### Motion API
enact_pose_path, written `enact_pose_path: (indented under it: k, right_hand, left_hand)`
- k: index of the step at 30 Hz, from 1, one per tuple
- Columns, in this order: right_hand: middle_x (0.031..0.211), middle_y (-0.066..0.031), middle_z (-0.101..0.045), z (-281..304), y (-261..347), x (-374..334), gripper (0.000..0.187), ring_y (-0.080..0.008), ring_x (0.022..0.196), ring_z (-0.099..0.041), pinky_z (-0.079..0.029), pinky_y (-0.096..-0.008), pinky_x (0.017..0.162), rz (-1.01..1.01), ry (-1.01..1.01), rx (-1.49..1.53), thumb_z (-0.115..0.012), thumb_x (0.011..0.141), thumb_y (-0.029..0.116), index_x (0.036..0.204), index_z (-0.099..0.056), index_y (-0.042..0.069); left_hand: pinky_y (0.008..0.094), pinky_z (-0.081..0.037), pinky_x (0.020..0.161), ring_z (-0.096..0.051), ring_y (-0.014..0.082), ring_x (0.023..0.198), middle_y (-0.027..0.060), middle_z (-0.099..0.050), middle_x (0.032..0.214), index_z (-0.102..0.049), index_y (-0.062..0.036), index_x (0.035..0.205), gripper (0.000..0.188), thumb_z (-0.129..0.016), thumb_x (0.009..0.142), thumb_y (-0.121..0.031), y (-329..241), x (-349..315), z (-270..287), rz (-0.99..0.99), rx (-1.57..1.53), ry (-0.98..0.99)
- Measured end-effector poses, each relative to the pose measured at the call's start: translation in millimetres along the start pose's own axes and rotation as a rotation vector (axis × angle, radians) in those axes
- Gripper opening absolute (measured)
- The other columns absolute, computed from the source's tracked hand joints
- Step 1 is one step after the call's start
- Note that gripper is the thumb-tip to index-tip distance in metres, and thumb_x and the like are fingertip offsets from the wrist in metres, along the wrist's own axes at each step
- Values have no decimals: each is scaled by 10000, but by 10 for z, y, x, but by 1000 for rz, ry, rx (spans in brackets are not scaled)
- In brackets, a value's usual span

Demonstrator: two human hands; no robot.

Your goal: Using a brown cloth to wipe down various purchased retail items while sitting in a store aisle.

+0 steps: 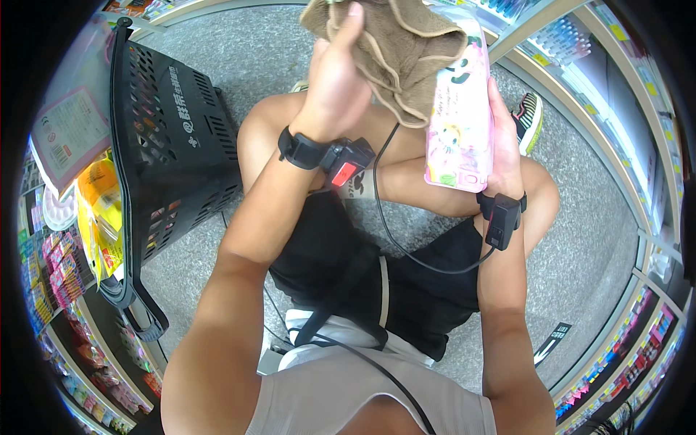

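We count two hands [342, 93] [505, 148], two black wrist devices [346, 159] [502, 221], one brown cloth [406, 61] at twelve o'clock, one pink case [457, 130] at one o'clock and one black basket [170, 163] at ten o'clock.

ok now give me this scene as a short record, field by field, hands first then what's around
left hand: holding a brown cloth
right hand: holding a pink-and-white case with a cartoon print
overlap: cloth covers part of the case's upper end in this view; contact between them cannot be told
wrists: a black strapped device on each
person's left: black basket with a yellow package at its opening
surroundings: grey floor, stocked shelves on both sides
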State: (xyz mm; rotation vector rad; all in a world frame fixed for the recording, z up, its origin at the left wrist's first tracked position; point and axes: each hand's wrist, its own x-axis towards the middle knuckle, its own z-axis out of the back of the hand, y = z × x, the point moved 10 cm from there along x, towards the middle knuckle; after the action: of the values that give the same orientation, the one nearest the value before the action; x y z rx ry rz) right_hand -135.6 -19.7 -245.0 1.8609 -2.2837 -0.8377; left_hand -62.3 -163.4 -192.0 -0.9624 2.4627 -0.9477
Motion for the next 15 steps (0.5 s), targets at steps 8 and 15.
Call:
enact_pose_path:
  k: [8,15]
  right_hand:
    - [1156,-131,-618,91,16,-4,486,-255,972,-646,-535,-402,855,47,-9,70,-404,999,422,1292,-481,42]
    - [1222,-115,-582,54,107,-47,492,-236,1068,-608,-503,-388,927,153,-174,12,-407,1001,415,1338,-441,58]
  left_hand:
    - [449,-367,1048,-447,337,1297,209,-471,1387,-559,-122,1289,449,-652,856,-189,207,-346,-640,-557,1069,443]
    - [489,-229,1122,-182,455,1403,258,-204,1522,-515,-175,1355,640,-742,756,-199,193,-466,-784,-645,1212,530]
